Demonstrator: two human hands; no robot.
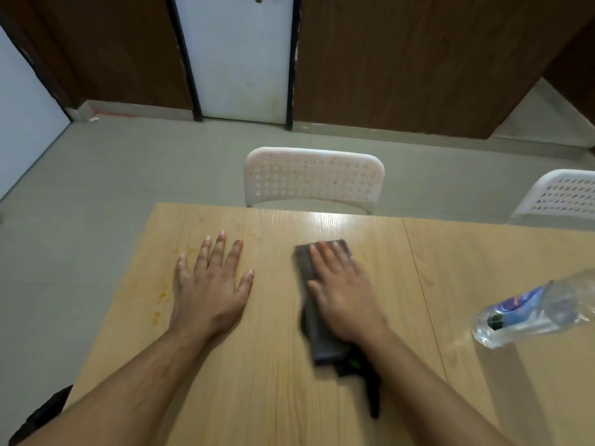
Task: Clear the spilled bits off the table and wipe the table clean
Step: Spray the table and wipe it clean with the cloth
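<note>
A folded dark grey cloth (305, 268) lies on the light wooden table (277, 365), blurred by motion. My right hand (341, 291) presses flat on top of the cloth, fingers pointing to the far edge. My left hand (211, 284) rests flat on the table to the left of the cloth, fingers spread, holding nothing. Faint orange stains (161, 297) mark the table just left of my left hand, near the left edge.
A clear plastic water bottle (534, 312) with a blue label lies on its side at the right. Two white perforated chairs (314, 180) (563, 194) stand behind the far edge. The table's left edge drops to grey floor.
</note>
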